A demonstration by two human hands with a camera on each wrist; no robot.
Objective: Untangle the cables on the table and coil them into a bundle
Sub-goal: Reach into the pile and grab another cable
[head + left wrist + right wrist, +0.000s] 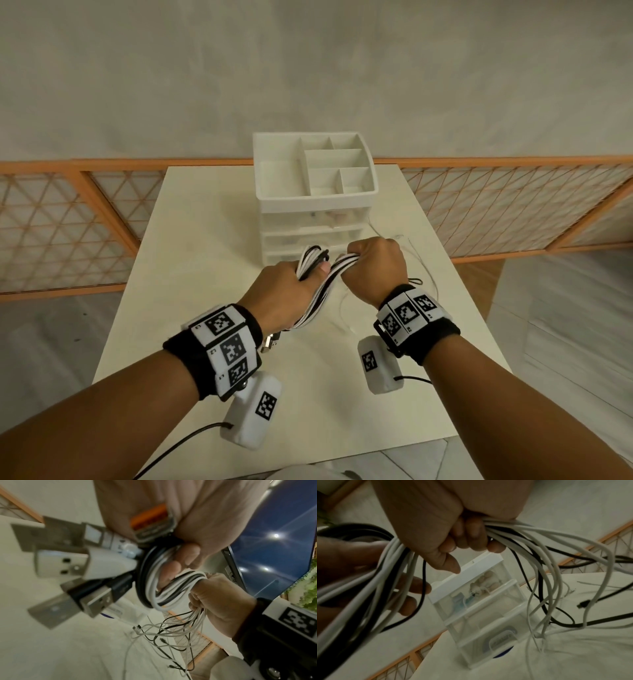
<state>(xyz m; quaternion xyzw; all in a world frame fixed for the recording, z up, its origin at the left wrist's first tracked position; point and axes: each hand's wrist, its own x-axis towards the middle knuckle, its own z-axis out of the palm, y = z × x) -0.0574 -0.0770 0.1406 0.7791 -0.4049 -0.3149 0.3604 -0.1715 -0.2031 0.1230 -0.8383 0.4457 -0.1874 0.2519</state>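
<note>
A bunch of white and black cables point(317, 270) hangs between both hands above the table. My left hand point(291, 284) grips a looped part of the cables point(161, 588), thumb on top; several USB plugs point(72, 566) stick out below the palm. My right hand point(375, 265) is a fist round the cable strands point(501, 527). From it the loose ends point(547, 601) trail down onto the table point(212, 274) at the right.
A white plastic drawer organiser point(313, 192) with an open divided tray on top stands just beyond the hands. Thin cable tails point(416, 260) lie on the table to its right. An orange-framed lattice railing point(68, 219) runs behind the table.
</note>
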